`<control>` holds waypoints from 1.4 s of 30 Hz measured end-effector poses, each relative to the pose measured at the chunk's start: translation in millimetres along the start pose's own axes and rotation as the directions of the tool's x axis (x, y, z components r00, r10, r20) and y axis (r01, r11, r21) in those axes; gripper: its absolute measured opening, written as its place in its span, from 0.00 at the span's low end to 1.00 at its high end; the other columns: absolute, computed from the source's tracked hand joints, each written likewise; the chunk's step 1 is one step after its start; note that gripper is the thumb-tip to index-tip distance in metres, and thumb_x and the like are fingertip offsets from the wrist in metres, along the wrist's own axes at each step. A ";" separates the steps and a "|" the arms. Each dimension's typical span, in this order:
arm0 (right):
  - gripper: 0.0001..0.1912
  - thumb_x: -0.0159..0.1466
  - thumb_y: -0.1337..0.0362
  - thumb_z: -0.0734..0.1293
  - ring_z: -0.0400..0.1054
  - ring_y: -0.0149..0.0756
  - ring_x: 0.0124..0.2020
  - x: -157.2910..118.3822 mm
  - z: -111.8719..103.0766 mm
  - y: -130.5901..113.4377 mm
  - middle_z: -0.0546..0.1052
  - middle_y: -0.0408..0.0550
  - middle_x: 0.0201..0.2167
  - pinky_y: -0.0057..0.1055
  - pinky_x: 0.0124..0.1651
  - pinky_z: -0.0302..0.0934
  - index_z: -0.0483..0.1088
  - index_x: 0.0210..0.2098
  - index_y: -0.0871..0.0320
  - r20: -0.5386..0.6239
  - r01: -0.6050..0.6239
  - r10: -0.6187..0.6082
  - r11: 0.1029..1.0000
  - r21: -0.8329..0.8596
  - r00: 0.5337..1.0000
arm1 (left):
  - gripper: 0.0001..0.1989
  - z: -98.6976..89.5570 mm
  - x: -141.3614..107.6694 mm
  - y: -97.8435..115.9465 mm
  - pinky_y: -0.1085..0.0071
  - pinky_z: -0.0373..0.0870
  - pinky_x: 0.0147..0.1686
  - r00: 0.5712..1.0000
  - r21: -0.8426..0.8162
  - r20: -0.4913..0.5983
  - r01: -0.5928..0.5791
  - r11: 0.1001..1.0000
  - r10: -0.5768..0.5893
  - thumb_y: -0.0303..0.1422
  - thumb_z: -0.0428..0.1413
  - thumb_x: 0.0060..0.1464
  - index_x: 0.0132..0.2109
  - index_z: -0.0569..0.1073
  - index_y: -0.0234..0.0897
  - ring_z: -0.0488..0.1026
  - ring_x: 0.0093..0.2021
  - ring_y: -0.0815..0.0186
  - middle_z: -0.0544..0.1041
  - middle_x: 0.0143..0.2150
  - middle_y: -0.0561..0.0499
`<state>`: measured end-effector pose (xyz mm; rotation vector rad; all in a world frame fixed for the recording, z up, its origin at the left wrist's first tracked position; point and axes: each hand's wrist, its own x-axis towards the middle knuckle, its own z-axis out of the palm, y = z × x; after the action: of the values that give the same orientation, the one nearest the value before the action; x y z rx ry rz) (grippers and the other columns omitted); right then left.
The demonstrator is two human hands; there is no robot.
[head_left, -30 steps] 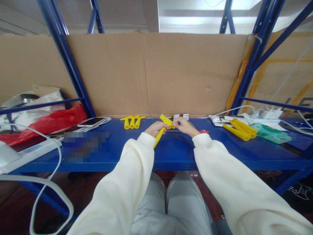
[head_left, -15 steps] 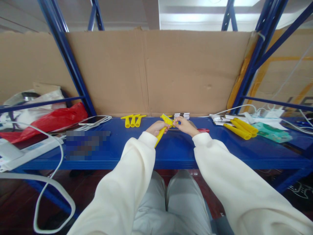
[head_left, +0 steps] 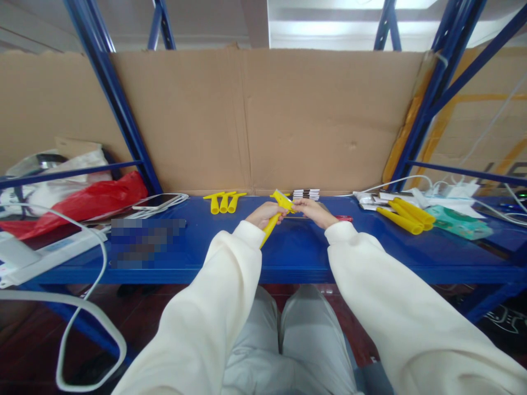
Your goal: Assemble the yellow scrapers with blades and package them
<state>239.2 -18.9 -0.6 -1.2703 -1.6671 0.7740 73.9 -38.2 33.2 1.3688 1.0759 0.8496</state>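
Observation:
My left hand [head_left: 267, 214] is closed around the neck of a yellow scraper [head_left: 270, 229]. Its handle slants down toward me, and its wide head points away to the back, with a pale strip along the edge. My right hand [head_left: 313, 212] has its fingers pinched together at the right side of the head, touching it. Any small part between those fingertips is too small to make out. Just right of my right hand lies a red thin object [head_left: 345, 218], partly hidden by the hand.
Three similar yellow scrapers [head_left: 223, 204] lie at the back left of the blue table [head_left: 206, 241]. White bundles with dark bands [head_left: 306, 194] are stacked behind my hands. Several yellow handles [head_left: 405, 216] and a green packet [head_left: 457, 222] lie right. Cables and a red bag [head_left: 99, 203] occupy the left.
My right fingers have shifted slightly and turned at the scraper's head, now lying flatter against its side. The left hand and scraper stay almost in place.

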 end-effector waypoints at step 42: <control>0.12 0.54 0.56 0.71 0.70 0.34 0.38 0.4 -4.1 4.6 0.78 0.45 0.35 0.29 0.39 0.59 0.72 0.34 0.56 0.031 -0.071 0.067 0.985 0.154 0.997 | 0.12 -4.7 3.0 -0.7 0.80 0.55 0.16 0.998 -0.080 0.068 -0.005 0.997 0.011 0.14 0.52 0.48 0.24 0.67 0.32 0.58 0.14 0.77 0.66 0.16 0.56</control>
<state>244.8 -17.3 -2.7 -1.2182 -1.5573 0.9469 70.4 -33.9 32.7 1.3268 0.9741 0.8371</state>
